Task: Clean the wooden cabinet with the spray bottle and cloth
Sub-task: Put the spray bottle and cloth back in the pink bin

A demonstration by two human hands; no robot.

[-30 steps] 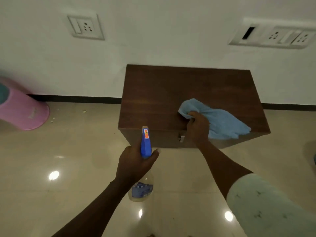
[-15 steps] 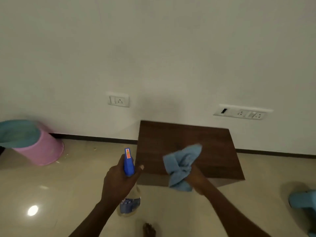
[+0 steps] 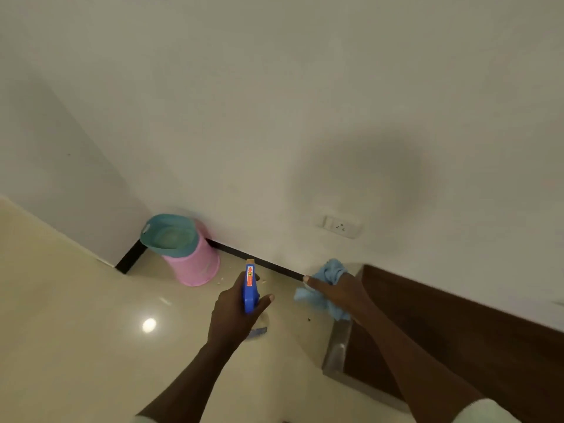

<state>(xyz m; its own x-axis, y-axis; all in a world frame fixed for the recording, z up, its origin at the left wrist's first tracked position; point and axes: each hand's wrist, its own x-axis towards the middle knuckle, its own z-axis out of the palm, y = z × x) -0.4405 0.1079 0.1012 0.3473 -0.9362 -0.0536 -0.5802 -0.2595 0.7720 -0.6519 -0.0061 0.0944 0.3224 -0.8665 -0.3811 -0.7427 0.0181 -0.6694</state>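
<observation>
The dark wooden cabinet [image 3: 457, 337] stands against the wall at the lower right, its top tilted in view and its grey left side showing. My left hand [image 3: 233, 315] grips the spray bottle [image 3: 251, 288] by its blue head; the clear body below is mostly hidden behind the hand. My right hand [image 3: 341, 293] holds the bunched light-blue cloth [image 3: 326, 285] at the cabinet's far left corner, with the forefinger stretched out to the left.
A pink bin [image 3: 189, 254] with a teal lid leans in the wall corner to the left. A white socket plate [image 3: 338, 225] sits on the wall above the cabinet. Glossy beige floor tiles [image 3: 91, 331] fill the left and the foreground.
The view has swung left and tilted, so the cabinet now lies at the right. My right hand has carried the cloth from the cabinet's front to its far left corner. The left hand keeps the bottle.
</observation>
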